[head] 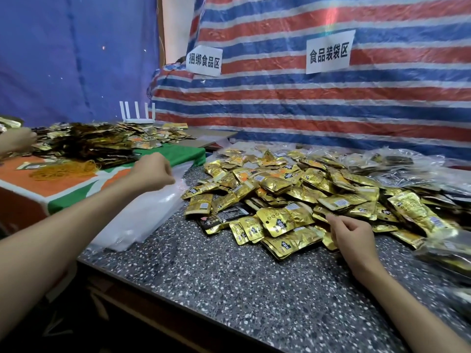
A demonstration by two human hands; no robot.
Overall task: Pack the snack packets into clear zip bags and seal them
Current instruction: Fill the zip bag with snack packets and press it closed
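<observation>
Snack packets (300, 189) form a gold heap at centre right on the speckled table (229, 289); right hand (350, 239) rests at its near edge, fingers loosely bent, holding nothing. Left hand (153, 171) curls over clear zip bags (137, 215) at centre left, grip unclear

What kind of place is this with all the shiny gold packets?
Probably a makeshift food-packing workshop, not a shop. Loose gold snack packets are heaped on a speckled table, a stack of clear zip bags lies beside them, and paper signs labelling work zones hang on striped tarp walls.
</observation>
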